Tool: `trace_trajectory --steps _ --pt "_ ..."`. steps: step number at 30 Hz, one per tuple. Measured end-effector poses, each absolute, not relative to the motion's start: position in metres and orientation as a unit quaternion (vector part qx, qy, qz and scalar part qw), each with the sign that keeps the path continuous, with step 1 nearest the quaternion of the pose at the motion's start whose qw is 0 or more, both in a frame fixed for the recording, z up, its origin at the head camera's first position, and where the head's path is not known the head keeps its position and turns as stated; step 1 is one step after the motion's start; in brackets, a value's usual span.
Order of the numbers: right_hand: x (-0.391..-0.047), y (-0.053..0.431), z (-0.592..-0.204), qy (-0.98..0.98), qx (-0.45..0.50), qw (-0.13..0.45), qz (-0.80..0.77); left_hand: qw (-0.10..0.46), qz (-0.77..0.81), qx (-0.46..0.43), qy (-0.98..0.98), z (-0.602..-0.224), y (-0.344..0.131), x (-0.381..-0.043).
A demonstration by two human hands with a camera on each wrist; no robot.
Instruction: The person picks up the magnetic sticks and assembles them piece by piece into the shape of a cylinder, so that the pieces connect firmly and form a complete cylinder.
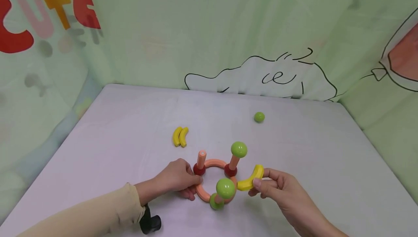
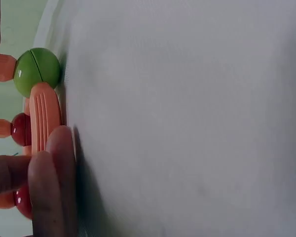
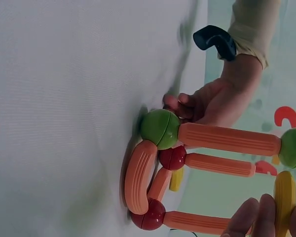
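In the head view, a toy frame of curved orange rods (image 1: 215,163) forms a ring with red balls (image 1: 199,170) and one green ball (image 1: 216,202) at its joints. Upright orange rods rise from these balls; two carry green balls (image 1: 239,150) on top, while the back-left rod (image 1: 201,157) has a bare top. My left hand (image 1: 179,177) pinches the ring's left side, its fingers (image 2: 44,187) on an orange rod in the left wrist view. My right hand (image 1: 284,193) pinches a curved yellow rod (image 1: 249,182) just right of the frame, its inner end overlapping the ring's edge in the head view.
Two curved yellow rods (image 1: 180,137) lie side by side behind the frame. Farther back to the right sits a loose green ball (image 1: 259,117). The white table (image 1: 130,121) has a printed green curtain (image 1: 163,30) around it. A black wrist mount (image 1: 150,222) hangs under the left sleeve.
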State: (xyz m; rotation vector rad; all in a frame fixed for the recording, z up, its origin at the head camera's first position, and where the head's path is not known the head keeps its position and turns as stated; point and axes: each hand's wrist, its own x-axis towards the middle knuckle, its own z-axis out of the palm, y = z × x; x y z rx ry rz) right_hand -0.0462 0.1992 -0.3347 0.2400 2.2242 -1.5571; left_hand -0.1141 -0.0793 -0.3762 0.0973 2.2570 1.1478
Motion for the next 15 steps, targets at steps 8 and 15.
trace_trajectory --steps 8,15 --pt "-0.048 0.200 -0.334 0.796 0.082 0.210 -0.561 0.154 0.347 0.165 0.910 -0.375 -0.092 -0.125" --pt "-0.049 0.200 -0.335 0.796 0.082 0.217 -0.559 0.112 0.367 0.287 0.877 -0.378 -0.092 -0.133"
